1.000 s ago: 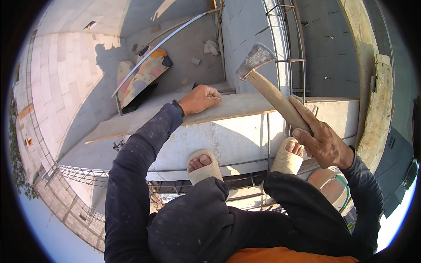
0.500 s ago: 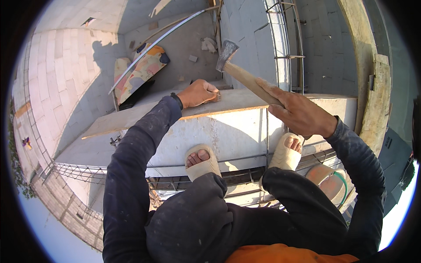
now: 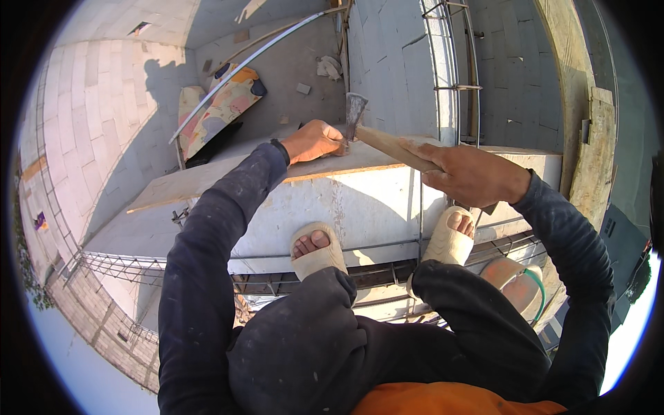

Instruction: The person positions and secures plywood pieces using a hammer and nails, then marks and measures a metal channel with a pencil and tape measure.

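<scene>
My right hand (image 3: 478, 173) is closed round the wooden handle of a hammer (image 3: 389, 145). The dark metal head hangs close above my left fingers. Resting on the board, my left hand (image 3: 312, 143) is closed in a pinch near its far edge. What the fingertips hold, if anything, is too small to make out. Under both hands a thin board (image 3: 228, 178) with a raw wooden edge lies along the top of a pale wall form (image 3: 377, 200).
My feet in cream slides (image 3: 319, 249) stand on the near side, by steel rebar (image 3: 277, 282). A green-handled bucket (image 3: 510, 280) is at right. Beyond the board drops a room with a patterned panel (image 3: 225, 111). Timber planks (image 3: 591, 152) rise at the right.
The hammer head has come down and nearer to my left fingers, and my right hand has lowered slightly at the handle. My left hand stays in place on the board.
</scene>
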